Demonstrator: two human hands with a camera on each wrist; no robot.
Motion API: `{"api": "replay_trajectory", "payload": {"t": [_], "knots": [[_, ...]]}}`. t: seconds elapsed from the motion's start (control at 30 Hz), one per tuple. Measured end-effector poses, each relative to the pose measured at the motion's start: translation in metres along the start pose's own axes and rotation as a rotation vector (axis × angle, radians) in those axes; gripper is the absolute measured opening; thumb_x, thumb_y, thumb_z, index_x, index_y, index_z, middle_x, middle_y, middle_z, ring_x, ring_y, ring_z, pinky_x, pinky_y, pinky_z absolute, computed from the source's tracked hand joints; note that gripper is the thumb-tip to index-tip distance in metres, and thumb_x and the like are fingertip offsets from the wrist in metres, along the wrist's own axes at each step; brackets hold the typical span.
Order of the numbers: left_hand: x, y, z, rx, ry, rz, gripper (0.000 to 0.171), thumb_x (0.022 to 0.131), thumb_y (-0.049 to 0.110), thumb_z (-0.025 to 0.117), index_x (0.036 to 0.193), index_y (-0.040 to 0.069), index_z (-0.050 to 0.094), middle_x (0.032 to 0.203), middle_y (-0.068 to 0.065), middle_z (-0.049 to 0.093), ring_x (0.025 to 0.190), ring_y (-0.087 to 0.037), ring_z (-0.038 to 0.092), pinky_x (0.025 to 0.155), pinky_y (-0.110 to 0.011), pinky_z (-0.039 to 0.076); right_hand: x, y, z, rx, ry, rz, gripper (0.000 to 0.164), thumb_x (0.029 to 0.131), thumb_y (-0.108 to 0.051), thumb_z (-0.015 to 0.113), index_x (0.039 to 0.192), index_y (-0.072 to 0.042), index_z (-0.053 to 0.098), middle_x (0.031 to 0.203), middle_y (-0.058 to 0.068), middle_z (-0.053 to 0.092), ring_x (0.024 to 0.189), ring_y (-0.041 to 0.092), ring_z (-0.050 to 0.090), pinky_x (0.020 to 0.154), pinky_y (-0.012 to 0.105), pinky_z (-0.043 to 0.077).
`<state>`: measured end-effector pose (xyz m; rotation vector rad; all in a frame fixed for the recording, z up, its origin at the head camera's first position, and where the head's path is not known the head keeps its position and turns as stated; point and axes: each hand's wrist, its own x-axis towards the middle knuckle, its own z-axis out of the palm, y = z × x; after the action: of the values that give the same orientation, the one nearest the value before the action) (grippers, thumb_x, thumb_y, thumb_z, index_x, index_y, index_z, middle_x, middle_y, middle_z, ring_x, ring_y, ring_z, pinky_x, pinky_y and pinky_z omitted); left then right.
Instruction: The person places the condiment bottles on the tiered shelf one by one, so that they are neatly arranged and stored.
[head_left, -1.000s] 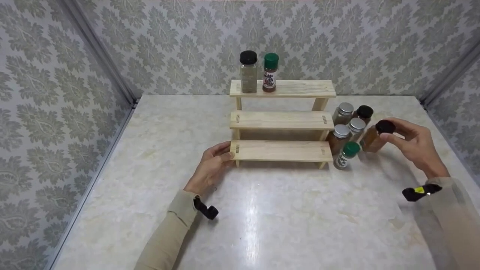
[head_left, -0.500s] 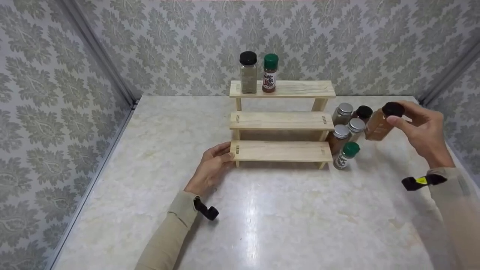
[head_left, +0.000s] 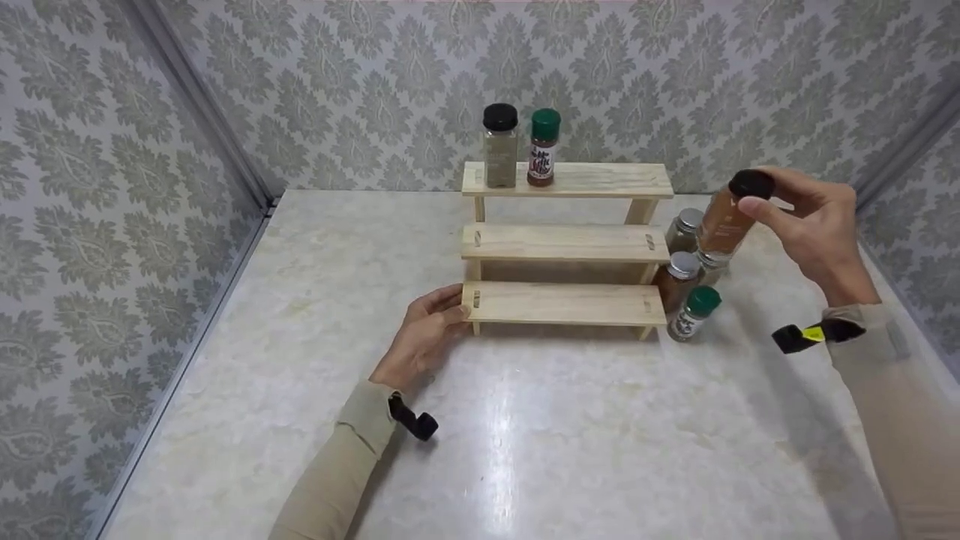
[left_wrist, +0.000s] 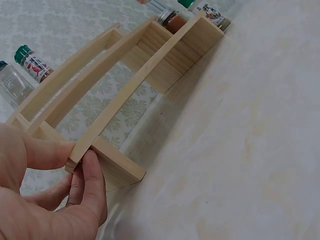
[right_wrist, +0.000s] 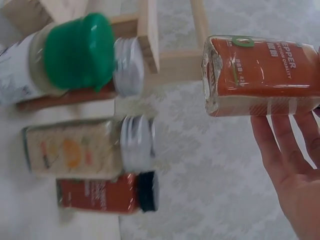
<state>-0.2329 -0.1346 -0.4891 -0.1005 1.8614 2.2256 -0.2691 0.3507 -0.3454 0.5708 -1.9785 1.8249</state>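
My right hand [head_left: 814,225] grips a pepper jar [head_left: 726,221] by its black cap, thumb on the near side. The jar is tilted and filled orange-brown, with "PEPPER" legible on its label [right_wrist: 272,62] in the right wrist view. It is raised over the group of spice jars, right of a three-step wooden rack [head_left: 562,302]. At the rack's lowest shelf, my left hand [head_left: 424,334] pinches the left end. The left wrist view shows that thumb on top of the board [left_wrist: 112,112] and fingers beneath it.
On the top step stand a black-capped jar [head_left: 500,157] and a green-capped bottle [head_left: 541,157]. Beside the rack's right end are silver-lidded jars [head_left: 679,277] and another green-capped bottle [head_left: 694,315]. A black-capped red jar [right_wrist: 100,194] shows in the right wrist view. Patterned walls [head_left: 360,90] enclose the table.
The right hand has lifted the pepper jar from beside the others, moving it up and then left toward the rack. The left hand has stayed on the lowest shelf.
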Motion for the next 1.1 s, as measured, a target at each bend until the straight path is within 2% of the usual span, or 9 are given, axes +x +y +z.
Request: {"api": "replay_trajectory", "payload": {"t": [0.3,0.53,0.7,0.83,0.97,1.1], "knots": [[0.001,0.001,0.003,-0.026,0.016,0.000,0.056,0.101,-0.005,0.062,0.155,-0.004,0.049,0.153,-0.022,0.056,0.129,-0.031,0.062,0.110,-0.039,0.056,0.029,-0.012,0.032,-0.130,0.035,-0.019,0.039,0.091,0.002,0.082,0.129,0.006,0.074,0.114,0.003,0.079,0.104,0.015,0.073,0.089,0.016,0.061],[-0.001,0.000,0.000,-0.029,0.011,0.008,0.057,0.101,-0.005,0.062,0.156,-0.005,0.047,0.154,-0.022,0.054,0.130,-0.032,0.061,0.111,-0.042,0.055,0.047,-0.016,0.061,-0.298,0.030,-0.022,0.038,0.093,-0.009,0.084,0.130,-0.005,0.077,0.113,-0.005,0.074,0.101,0.012,0.071,0.086,0.015,0.060],[-0.001,-0.001,-0.001,-0.025,0.004,0.014,0.056,0.102,-0.003,0.062,0.156,-0.004,0.047,0.154,-0.021,0.053,0.131,-0.031,0.061,0.112,-0.043,0.054,0.059,-0.016,0.079,-0.321,0.016,-0.020,0.039,0.093,-0.015,0.086,0.130,-0.010,0.078,0.112,-0.008,0.074,0.100,0.010,0.071,0.082,0.014,0.059],[0.000,-0.002,0.000,-0.018,0.021,0.014,0.056,0.101,-0.004,0.063,0.155,-0.004,0.048,0.152,-0.022,0.055,0.128,-0.030,0.062,0.107,-0.039,0.057,0.069,-0.014,0.092,-0.304,0.026,0.000,0.038,0.091,-0.017,0.087,0.128,-0.012,0.080,0.113,-0.009,0.077,0.098,0.010,0.071,0.082,0.014,0.059],[0.001,-0.002,0.001,-0.023,0.028,0.019,0.055,0.100,-0.004,0.063,0.154,-0.005,0.049,0.151,-0.023,0.056,0.125,-0.031,0.064,0.102,-0.036,0.059,0.077,-0.011,0.106,-0.280,0.031,0.001,0.037,0.091,-0.015,0.088,0.126,-0.012,0.080,0.112,-0.007,0.079,0.097,0.010,0.072,0.090,0.018,0.057],[0.001,-0.001,0.000,-0.023,0.034,0.025,0.055,0.100,-0.005,0.063,0.153,-0.005,0.051,0.151,-0.023,0.057,0.125,-0.031,0.064,0.103,-0.037,0.059,0.081,-0.011,0.121,-0.288,0.026,-0.008,0.035,0.092,-0.015,0.086,0.126,-0.011,0.080,0.112,-0.007,0.079,0.097,0.009,0.071,0.099,0.027,0.052]]}}
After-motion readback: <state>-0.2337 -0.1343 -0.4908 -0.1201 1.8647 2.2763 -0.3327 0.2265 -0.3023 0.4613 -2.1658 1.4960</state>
